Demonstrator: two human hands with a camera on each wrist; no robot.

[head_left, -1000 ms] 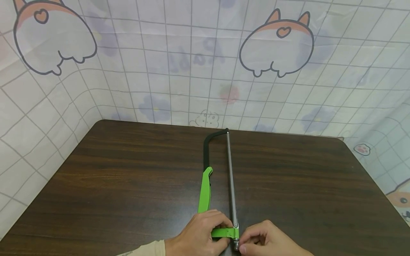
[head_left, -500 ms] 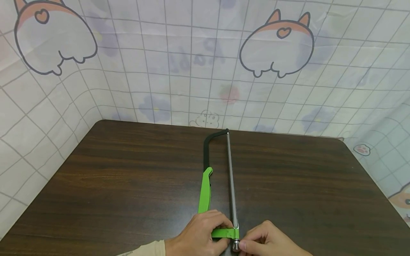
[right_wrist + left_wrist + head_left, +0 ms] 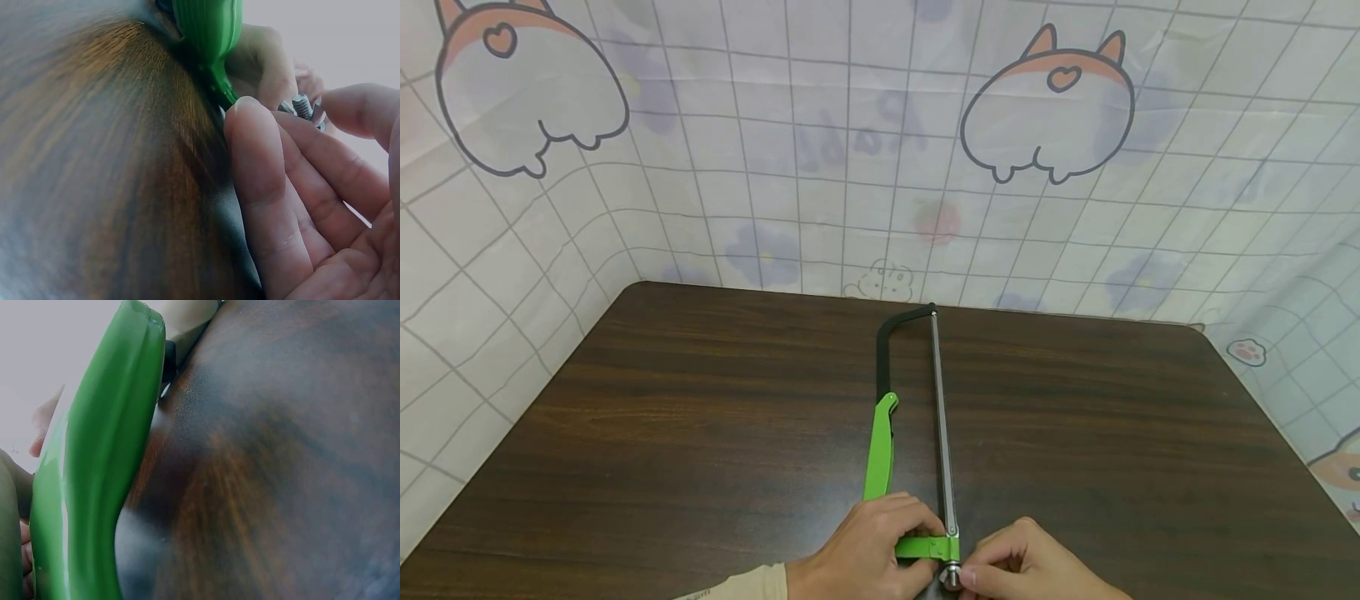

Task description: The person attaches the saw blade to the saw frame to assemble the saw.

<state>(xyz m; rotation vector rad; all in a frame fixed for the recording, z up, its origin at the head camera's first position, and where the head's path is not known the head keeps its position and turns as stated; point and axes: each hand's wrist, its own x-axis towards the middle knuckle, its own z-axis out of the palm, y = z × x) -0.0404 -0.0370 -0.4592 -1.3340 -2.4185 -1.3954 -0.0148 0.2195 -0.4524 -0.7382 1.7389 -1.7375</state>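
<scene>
A hacksaw lies on the table, its green handle on the left and its black frame bending over to the far end of the silver blade. My left hand grips the near end of the green part, covering much of it. At the blade's near end is a metal wing nut on a threaded bolt. Thumb and forefinger of my right hand pinch the wing nut from the right. In the left wrist view the green handle fills the left side.
The dark wood-grain table extends to both sides of the saw. A white grid-patterned curtain with cartoon prints stands along the back and sides, right at the table's far edge.
The wing nut has turned between my right fingers, its wings showing at a different angle. My right thumb has shifted slightly. The left hand and the hacksaw stay in place.
</scene>
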